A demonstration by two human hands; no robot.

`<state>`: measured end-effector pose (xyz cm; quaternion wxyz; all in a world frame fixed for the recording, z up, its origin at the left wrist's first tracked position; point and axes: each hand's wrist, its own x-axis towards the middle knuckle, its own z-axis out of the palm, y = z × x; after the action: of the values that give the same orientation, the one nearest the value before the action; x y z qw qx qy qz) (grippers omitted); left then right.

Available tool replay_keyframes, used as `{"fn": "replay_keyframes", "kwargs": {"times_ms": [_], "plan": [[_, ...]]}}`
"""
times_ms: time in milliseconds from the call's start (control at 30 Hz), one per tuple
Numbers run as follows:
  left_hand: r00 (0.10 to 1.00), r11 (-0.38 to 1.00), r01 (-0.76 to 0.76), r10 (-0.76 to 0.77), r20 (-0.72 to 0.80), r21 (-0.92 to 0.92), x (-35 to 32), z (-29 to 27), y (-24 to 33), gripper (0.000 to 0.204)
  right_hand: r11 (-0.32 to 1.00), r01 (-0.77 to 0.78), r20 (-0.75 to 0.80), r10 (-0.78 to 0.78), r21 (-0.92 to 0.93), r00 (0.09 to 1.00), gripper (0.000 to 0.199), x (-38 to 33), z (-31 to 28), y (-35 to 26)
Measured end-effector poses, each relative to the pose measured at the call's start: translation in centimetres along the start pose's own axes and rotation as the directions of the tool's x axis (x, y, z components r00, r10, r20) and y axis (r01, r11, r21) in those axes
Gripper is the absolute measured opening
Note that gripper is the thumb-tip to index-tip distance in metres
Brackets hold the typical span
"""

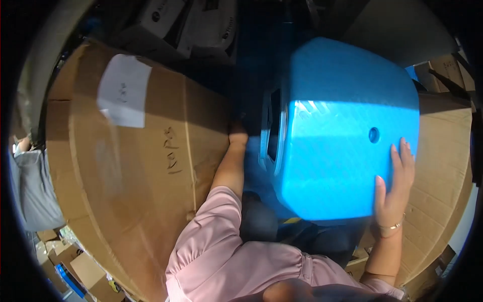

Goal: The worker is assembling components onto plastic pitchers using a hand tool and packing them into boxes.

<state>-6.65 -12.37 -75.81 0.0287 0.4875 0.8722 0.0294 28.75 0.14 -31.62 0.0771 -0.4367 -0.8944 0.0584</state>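
Note:
A large blue moulded plastic piece (332, 151) with rounded corners, a textured face and one small round hole stands in front of me, right of the middle. My right hand (397, 183) lies flat against its lower right part, thumb and fingers apart. A frame-like opening with a dark inside shows on the piece's left side. Reaching forward, my left hand (238, 133) is in the dark gap between the blue piece and a big brown cardboard box (151, 191). It is close to the box's right edge, and its fingers are lost in shadow.
A white paper sheet (126, 90) is stuck on the big box. Another large cardboard box (440, 166) stands at the right, behind the blue piece. White boxes (161, 22) are stacked at the far side. Grey cloth (37, 191) and smaller cartons (90, 272) are at the left.

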Motion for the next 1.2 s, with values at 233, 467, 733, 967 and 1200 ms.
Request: {"fn": "replay_keyframes", "kwargs": {"times_ms": [233,467,733,967,1200], "plan": [[0.866,0.993,0.112,-0.085,0.492,-0.026,3.0,4.7,-1.4,0.043,1.0,-0.02,-0.025,0.02,0.02,0.999,0.049,0.0,-0.8,-0.3],[0.881,0.805,0.423,-0.259,0.396,-0.415,-1.6,-10.3,4.5,0.055,0.994,-0.066,-0.069,0.072,0.085,0.995,0.049,-0.7,-1.7,0.0],[0.929,0.61,-0.194,-0.138,-0.344,-0.769,-9.1,-49.0,14.6,0.028,0.898,-0.22,0.045,0.22,0.382,0.974,0.045,-11.2,-9.0,-3.4],[0.805,0.815,-0.489,0.284,-0.521,-0.312,8.3,-66.9,17.6,0.031,0.78,-0.625,0.975,0.12,0.023,0.186,0.039,-46.4,-28.6,-1.6],[0.847,0.853,-0.454,0.323,-0.422,-0.259,11.0,-69.7,17.2,0.041,0.284,-0.957,0.922,0.382,-0.052,0.063,0.04,-60.7,-40.9,-6.9]]}}
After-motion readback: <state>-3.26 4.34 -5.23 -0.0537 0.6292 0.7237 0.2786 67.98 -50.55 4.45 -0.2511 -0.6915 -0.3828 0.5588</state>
